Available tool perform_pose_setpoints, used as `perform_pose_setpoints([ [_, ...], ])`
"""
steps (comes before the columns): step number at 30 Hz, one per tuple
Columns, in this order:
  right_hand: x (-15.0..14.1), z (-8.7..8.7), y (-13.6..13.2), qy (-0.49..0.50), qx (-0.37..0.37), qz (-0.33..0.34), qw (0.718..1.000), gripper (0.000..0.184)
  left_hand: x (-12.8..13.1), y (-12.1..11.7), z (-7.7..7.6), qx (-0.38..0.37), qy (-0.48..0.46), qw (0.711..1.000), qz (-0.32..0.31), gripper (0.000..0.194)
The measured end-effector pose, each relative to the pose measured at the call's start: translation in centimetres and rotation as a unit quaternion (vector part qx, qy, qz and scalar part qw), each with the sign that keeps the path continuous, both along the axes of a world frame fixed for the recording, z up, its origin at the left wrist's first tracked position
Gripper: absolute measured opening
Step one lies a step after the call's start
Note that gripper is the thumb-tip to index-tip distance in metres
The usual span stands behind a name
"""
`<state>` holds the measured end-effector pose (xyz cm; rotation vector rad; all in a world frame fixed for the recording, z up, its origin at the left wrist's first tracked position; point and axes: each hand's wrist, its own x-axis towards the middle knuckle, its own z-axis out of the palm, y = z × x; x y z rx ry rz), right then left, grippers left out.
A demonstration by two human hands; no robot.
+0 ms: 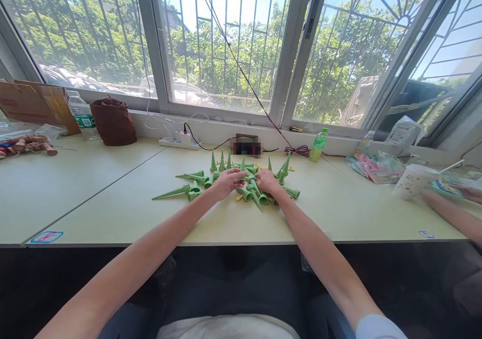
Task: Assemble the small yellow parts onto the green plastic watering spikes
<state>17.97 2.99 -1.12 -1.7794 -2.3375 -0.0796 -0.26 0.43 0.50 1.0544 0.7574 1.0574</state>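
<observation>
Head view, held spike (243, 165), upright (tip up)

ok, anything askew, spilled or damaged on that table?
No spill or damage visible. The green spikes look untidy: some upright, others on their sides, pointing different ways. A dark cord also slants across the window down to a bundle on the table, an odd route.

Bright daylight enters the windows (226, 52); edges look stretched.
</observation>
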Motion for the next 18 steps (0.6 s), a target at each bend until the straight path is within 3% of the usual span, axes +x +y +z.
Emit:
perform_pose_setpoints([
  [18, -0.31, 0.65, -0.70, 0.093, 0.000, -0.009, 0.996, 0.035, 0.15, -0.41, 0.28, 0.008, 0.019, 1.000, 0.005, 0.028],
])
